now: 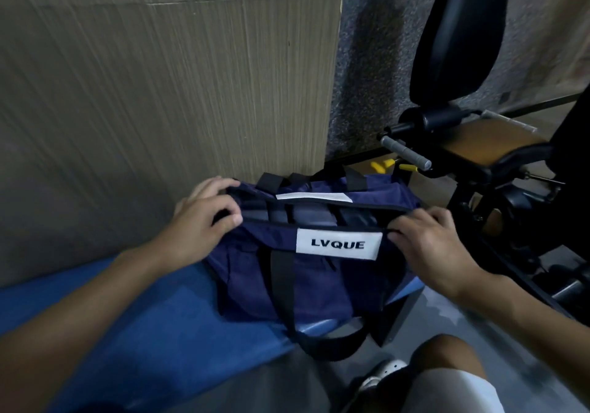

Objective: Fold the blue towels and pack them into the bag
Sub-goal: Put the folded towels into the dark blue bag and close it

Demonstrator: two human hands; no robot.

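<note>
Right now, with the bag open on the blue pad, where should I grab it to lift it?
Probably the black straps, not the soft fabric. The near strap hangs in a loop down the front of the bag, so hook it from the front, low down. The far strap stands up by the wall, reachable from above.

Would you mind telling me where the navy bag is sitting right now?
In the head view the bag sits at centre on the blue pad, by the wooden wall panel, with the left hand and right hand gripping its open top.
</note>
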